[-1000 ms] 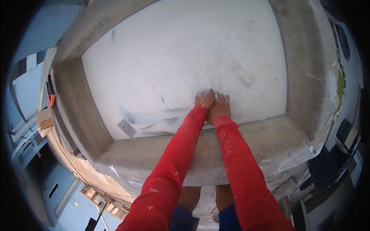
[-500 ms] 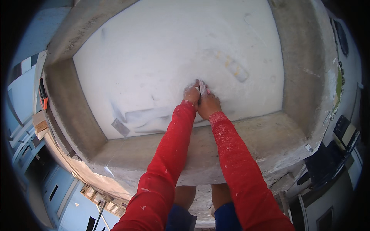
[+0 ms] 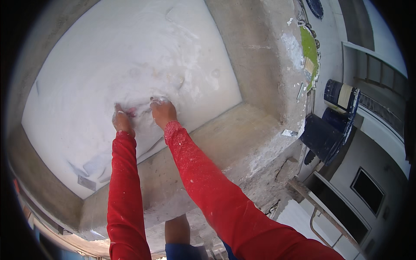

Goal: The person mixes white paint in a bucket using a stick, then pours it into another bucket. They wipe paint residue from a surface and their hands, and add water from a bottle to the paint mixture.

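Milky white liquid fills a wide concrete basin. My left hand dips into it near the front wall, fingers curled and partly under the surface. A small pinkish thing lies at its fingertips, blurred by the liquid; its kind does not show. To the right, my right hand is closed, wet and whitened at the fingers. A pale, soft-looking streak runs between the two hands under the surface; whether both hands grip the same thing is hidden. Both red sleeves are spattered white.
A grey rectangular piece shows in the basin's front left corner, near pale submerged sheets. Dark buckets stand beyond the right rim. A brush and a small flat piece lie on that rim.
My hands have come apart from their close grip and stand lower in the liquid, which is now stirred. The view has swung right, showing more of the buckets and right side.
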The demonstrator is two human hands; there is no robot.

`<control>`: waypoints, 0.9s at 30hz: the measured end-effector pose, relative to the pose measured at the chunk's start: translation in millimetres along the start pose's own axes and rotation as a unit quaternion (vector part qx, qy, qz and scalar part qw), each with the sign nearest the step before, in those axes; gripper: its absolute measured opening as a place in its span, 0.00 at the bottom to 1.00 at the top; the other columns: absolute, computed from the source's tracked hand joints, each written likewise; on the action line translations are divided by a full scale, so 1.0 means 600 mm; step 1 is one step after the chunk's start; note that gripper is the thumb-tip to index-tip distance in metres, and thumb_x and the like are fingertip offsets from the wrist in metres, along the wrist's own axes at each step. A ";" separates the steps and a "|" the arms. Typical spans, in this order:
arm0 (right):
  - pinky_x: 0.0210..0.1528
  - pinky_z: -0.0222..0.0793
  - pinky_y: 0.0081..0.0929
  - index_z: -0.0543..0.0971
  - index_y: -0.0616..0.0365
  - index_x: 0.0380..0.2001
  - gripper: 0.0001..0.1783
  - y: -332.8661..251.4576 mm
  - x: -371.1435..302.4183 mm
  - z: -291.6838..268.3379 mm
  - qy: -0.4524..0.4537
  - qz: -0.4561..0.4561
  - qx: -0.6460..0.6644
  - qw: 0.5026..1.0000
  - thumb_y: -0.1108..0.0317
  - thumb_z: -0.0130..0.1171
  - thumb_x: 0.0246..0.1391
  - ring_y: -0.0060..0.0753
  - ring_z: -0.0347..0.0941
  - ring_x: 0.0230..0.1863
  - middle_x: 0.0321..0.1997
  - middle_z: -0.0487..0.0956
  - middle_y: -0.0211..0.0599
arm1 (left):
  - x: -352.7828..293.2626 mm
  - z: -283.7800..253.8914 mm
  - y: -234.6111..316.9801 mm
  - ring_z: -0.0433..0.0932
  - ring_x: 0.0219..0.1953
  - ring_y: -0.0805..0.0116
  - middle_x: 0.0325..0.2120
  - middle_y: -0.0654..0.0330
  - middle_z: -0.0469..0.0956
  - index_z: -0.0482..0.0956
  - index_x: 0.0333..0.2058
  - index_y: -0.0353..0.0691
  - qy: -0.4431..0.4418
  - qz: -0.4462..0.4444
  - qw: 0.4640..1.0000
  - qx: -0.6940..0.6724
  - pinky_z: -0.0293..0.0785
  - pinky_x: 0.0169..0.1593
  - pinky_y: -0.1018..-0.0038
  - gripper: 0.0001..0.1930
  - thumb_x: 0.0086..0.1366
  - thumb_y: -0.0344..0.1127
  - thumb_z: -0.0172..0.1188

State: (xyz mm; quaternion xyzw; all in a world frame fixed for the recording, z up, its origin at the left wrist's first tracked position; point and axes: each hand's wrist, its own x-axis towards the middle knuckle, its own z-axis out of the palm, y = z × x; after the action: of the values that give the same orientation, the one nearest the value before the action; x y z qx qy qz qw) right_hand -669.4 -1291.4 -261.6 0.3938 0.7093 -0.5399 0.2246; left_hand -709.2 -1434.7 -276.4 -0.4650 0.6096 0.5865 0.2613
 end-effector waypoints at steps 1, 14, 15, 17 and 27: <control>0.35 0.68 0.40 0.75 0.66 0.27 0.15 0.020 0.015 -0.004 0.130 0.043 -0.015 0.991 0.61 0.54 0.51 0.46 0.75 0.27 0.22 0.76 0.47 | -0.016 0.025 0.006 0.74 0.31 0.68 0.28 0.60 0.77 0.72 0.45 0.41 -0.011 0.023 1.000 0.014 0.68 0.43 0.68 0.26 0.66 0.59 0.47; 0.16 0.64 0.29 0.75 0.61 0.43 0.18 -0.101 -0.062 -0.013 -0.258 0.143 0.279 0.914 0.57 0.48 0.62 0.33 0.71 0.17 0.19 0.74 0.36 | -0.066 -0.015 -0.063 0.75 0.44 0.71 0.43 0.61 0.76 0.70 0.51 0.42 -0.581 -0.122 0.661 -0.458 0.73 0.46 0.74 0.20 0.70 0.48 0.44; 0.20 0.67 0.32 0.75 0.62 0.43 0.17 -0.101 -0.062 0.011 -0.213 0.111 0.213 0.947 0.59 0.49 0.60 0.36 0.74 0.20 0.21 0.76 0.39 | -0.058 -0.045 -0.080 0.74 0.47 0.70 0.45 0.61 0.76 0.69 0.53 0.41 -0.622 -0.070 0.630 -0.460 0.71 0.51 0.75 0.19 0.71 0.45 0.43; 0.42 0.73 0.44 0.75 0.67 0.42 0.18 -0.018 -0.004 -0.020 0.065 0.015 -0.020 0.998 0.62 0.52 0.57 0.53 0.78 0.40 0.36 0.80 0.54 | -0.146 0.038 -0.095 0.74 0.45 0.68 0.44 0.59 0.75 0.68 0.54 0.39 -0.419 -0.137 0.822 -0.360 0.70 0.51 0.73 0.20 0.72 0.45 0.42; 0.46 0.69 0.30 0.77 0.67 0.38 0.16 -0.120 -0.124 0.074 -0.146 -0.177 -0.036 0.973 0.63 0.56 0.54 0.37 0.76 0.41 0.37 0.78 0.46 | -0.023 -0.044 -0.066 0.77 0.35 0.62 0.35 0.57 0.77 0.71 0.49 0.38 -0.093 0.019 0.923 -0.373 0.74 0.42 0.67 0.18 0.68 0.44 0.50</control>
State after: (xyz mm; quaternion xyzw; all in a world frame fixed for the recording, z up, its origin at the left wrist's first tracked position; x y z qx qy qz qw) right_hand -687.7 -1364.7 -178.0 0.1710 0.7464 -0.5964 0.2408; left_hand -662.5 -1451.9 -278.8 -0.4606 0.3280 0.8169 0.1137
